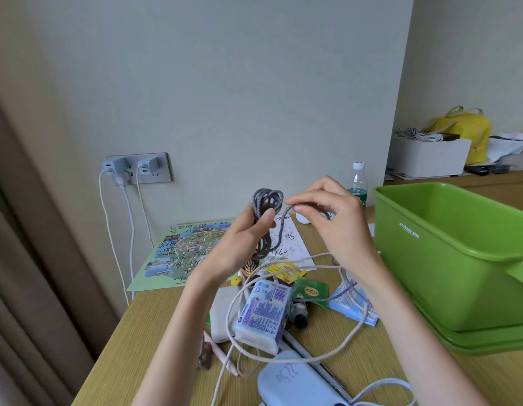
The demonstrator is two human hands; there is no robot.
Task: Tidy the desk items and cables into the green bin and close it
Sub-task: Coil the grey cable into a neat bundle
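Left hand gripping coiled grey cable, right hand pinching its loose end — green bin open alongside

A single wide-angle camera sat on the person's head and looked forward and somewhat down across the wooden desk toward the pale wall. It was close in. Both forearms rose from the bottom edge, and the left hand and right hand met just below the frame's centre, both holding a grey braided cable. From that centre the green bin lay at 3 o'clock, cut by the right edge. The wall socket panel sat at 9 o'clock, and the curtain filled the 8 o'clock edge. A white box stood far off at 2 o'clock. Upright lines leaned toward the borders.
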